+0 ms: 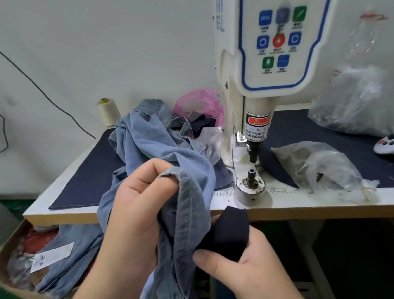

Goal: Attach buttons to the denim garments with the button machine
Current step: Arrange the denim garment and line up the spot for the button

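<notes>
Honestly, plenty of ways for this to go sideways. Left hand bunched around the stitched edge of the light-blue denim garment, right hand pinching a dark navy fabric piece against it, both held low in front of the table edge, well short of the button machine. Lower die post sitting bare. Biggest risk: feeding that thick fold in crooked, so the button lands off the placket. Could also snag the trailing denim heap and drag it off. Fingers near the plunger? Warning label says enough. No button visible anywhere, maybe in the plastic bag, can't tell.
</notes>
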Available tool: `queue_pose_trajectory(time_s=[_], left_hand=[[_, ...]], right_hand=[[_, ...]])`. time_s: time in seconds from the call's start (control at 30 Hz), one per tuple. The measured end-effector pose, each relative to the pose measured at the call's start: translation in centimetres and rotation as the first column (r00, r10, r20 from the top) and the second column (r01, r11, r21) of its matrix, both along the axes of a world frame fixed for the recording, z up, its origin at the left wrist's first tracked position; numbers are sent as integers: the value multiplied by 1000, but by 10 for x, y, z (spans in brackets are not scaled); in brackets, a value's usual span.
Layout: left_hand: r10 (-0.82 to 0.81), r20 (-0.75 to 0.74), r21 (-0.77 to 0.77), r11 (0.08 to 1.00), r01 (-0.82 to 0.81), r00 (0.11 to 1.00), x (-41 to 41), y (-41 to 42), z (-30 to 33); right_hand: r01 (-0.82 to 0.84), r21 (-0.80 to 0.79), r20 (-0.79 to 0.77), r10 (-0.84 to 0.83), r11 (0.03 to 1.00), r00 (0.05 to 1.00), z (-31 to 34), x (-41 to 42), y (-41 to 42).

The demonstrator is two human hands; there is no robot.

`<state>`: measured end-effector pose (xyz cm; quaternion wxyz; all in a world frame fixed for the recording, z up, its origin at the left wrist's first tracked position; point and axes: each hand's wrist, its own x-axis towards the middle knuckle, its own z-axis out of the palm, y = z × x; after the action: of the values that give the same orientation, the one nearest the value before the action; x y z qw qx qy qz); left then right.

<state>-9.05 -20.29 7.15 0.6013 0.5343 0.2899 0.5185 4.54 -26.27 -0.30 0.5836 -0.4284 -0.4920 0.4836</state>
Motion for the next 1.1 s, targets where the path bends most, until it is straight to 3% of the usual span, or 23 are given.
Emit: queue_pose_trajectory(time_s=[0.07,0.13,0.2,0.27,0.37,0.47,0.63,0.8,0.97,1.1], left_hand=[[62,-92,113,992,-51,994,6,2,-4],[212,-236,338,933,-125,948,13,4,-5],[401,-325,581,799,-154,856,17,7,-4],[556,-321,745,648,-158,766,16,14,0],[695,-237,835,503,-223,679,17,23,9],[768,-170,868,414,-275,618,20,27,18],[843,-93,908,290,-303,530,-7,44,14],[826,-204,930,331,-158,526,-31,59,-27],[814,-281,902,406,-150,509,-42,48,-57],[715,-463,787,604,-130,523,-51,35,-62]], right_hand=[[4,31,-60,-2,1000,998,0,-6,2],[48,78,-120,-39,996,992,0,-9,6],[139,91,-100,-129,986,987,-2,-6,7],[263,108,-17,-262,959,965,-9,-2,8],[314,83,255,-325,946,911,-21,-10,12],[432,81,450,-420,898,788,-28,-15,26],[622,215,298,-657,753,693,-12,29,32],[673,305,201,-737,673,646,7,61,26],[638,237,216,-680,732,700,-5,67,28],[620,181,170,-645,764,745,0,70,28]])
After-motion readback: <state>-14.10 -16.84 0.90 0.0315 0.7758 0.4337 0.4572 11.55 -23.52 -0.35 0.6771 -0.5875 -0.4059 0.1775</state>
